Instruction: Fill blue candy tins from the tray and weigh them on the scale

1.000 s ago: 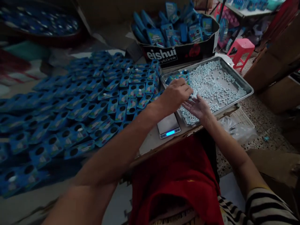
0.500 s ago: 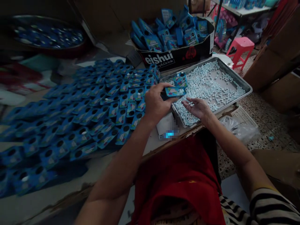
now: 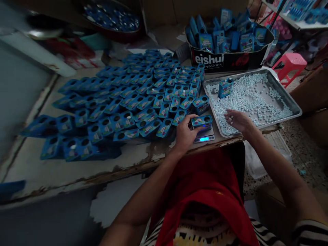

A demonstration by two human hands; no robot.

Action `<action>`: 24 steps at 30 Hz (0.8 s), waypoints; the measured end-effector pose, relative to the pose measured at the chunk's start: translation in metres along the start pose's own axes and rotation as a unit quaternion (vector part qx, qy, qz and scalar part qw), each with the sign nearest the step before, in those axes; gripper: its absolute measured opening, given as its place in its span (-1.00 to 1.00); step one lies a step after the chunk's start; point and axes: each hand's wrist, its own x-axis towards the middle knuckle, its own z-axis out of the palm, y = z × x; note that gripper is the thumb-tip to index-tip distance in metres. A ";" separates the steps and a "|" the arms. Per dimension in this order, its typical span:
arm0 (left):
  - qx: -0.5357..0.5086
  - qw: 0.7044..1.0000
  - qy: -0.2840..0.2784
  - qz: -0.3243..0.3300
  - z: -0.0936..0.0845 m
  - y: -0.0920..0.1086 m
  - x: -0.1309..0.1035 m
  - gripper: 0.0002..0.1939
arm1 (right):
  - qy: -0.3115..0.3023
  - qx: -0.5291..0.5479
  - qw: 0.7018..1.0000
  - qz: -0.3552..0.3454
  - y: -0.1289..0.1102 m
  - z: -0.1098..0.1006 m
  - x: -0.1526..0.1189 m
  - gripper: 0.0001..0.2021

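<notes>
Shallow silver metal tray (image 3: 271,124): one, desk's (image 3: 74,171) right end
Black printed box (image 3: 230,63): one, far edge, "eishui", "y&Drink"
Right hand (image 3: 239,120): fingers loosely spread, tray's near edge
Left hand (image 3: 185,135): pinching one blue rectangular pack (image 3: 201,121) at front-edge silver scale (image 3: 209,133)

We wear a bright red apron (image 3: 202,177) whose opening curves in a broad scoop, with a small yellow mark on its cloth. Framed by that scoop, the front of our shirt (image 3: 202,230) shows a pale ground with dark marks and a yellow print, too dim for us to read. On both sides of the apron, our shirt has black and cream stripes. To the right of the apron, our striped right sleeve (image 3: 311,232) leaves the forearm bare. Our left hand (image 3: 186,135) and right hand (image 3: 238,120) are bare too. Dark cloth (image 3: 239,162) shows along the apron's right edge.
</notes>
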 end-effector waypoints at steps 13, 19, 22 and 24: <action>0.124 0.972 0.042 0.193 -0.109 0.055 0.000 -0.57 | 0.024 -0.270 0.960 -0.066 -0.032 -0.013 -0.009 -0.85; 0.117 0.981 0.049 0.146 -0.125 0.066 0.001 -0.56 | -0.049 -0.452 0.890 -0.040 -0.056 0.003 -0.014 -0.79; 0.129 0.977 0.046 0.162 -0.122 0.067 0.002 -0.58 | -0.099 -0.529 0.842 -0.048 -0.072 0.022 -0.022 -0.79; 0.116 0.978 0.038 0.168 -0.116 0.066 0.001 -0.54 | -0.112 -0.568 0.813 -0.061 -0.081 0.036 -0.029 -0.80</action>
